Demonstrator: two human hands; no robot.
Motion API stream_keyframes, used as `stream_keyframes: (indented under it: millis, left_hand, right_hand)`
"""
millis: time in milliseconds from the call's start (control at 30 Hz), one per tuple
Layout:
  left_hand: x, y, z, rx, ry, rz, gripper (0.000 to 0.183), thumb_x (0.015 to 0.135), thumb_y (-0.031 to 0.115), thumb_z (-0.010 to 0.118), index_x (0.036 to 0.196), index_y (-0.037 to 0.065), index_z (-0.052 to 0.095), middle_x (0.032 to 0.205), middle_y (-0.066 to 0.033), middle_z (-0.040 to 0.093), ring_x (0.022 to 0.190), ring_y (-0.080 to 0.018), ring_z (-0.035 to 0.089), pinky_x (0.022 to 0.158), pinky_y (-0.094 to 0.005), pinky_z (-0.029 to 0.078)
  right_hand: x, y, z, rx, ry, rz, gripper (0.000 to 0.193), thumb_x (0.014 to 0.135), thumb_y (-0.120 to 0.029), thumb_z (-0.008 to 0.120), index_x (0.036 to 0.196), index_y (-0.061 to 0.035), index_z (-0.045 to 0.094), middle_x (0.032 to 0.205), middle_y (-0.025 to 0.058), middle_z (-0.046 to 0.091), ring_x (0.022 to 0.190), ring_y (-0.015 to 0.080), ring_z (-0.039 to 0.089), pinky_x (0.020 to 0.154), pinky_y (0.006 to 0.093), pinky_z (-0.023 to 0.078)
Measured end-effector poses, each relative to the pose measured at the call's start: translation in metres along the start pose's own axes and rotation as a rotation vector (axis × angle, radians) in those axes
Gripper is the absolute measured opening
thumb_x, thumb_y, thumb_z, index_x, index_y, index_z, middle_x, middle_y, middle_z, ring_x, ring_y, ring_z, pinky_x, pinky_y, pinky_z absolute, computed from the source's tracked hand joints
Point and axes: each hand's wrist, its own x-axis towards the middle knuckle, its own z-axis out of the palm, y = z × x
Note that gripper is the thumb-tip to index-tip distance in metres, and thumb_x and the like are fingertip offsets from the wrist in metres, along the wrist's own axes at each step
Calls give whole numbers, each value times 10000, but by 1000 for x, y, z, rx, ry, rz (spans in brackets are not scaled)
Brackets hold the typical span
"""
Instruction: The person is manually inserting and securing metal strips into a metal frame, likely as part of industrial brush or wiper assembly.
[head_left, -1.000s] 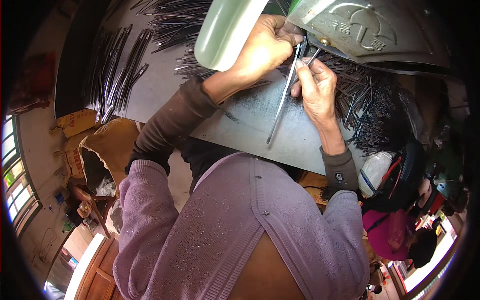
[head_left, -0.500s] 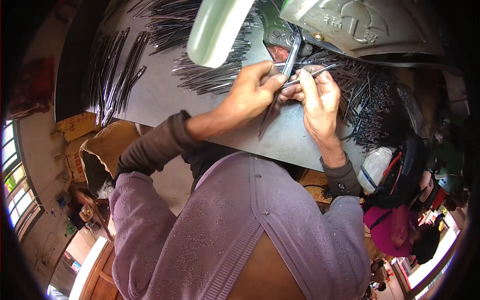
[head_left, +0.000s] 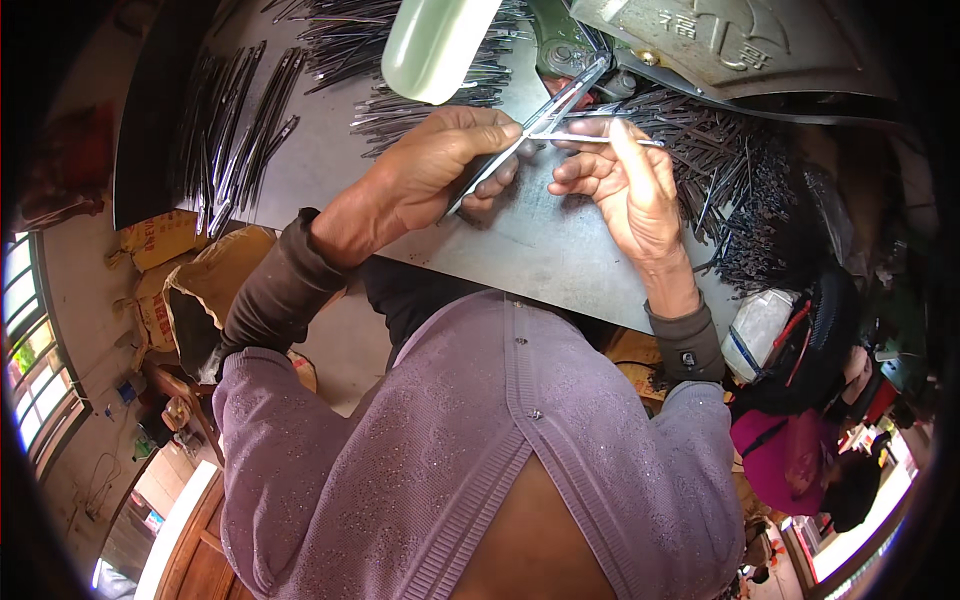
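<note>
My left hand is closed over the table, pinching slender metal strips between thumb and forefinger. They slant up to the right toward the green machine, and one end sticks out below the palm. My right hand grips a thin, shiny metal rod between thumb and fingers, its other fingers loosely curled. The rod lies nearly level, its left end meeting the strips by my left fingertips. Whether the pieces are joined there, I cannot tell.
Piles of dark metal strips lie at the left, the back and the right of the grey metal table. A pale green guard hangs above, beside a green machine and an embossed metal cover.
My left hand has moved left and turned, its fingers now showing beneath the strips. The hands are farther apart, and the right-hand rod has swung from slanted to nearly level.
</note>
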Motion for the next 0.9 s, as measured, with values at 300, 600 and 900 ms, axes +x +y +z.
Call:
stream_keyframes:
  millis: [300,600,900]
  left_hand:
    - [0,4,-2,4,33,4,177,880,192,529,885,15,538,629,-21,466,462,-63,359,376,-192,257]
    - [-1,11,-3,90,42,-14,203,921,204,462,868,19,523,626,22,424,458,-26,274,389,-165,220]
    - [3,12,-11,127,-12,1,217,919,206,466,886,3,535,620,19,425,447,-23,269,383,-167,219]
  right_hand:
    - [5,3,-9,53,-33,12,359,955,-260,333,1002,58,493,812,186,606,643,251,638,628,397,552]
    - [12,4,-6,79,-48,-13,312,955,-218,336,1016,53,478,873,232,610,600,262,632,604,408,552]
    - [19,5,-2,79,-54,11,317,953,-232,362,1002,40,518,897,213,613,581,158,599,620,402,552]
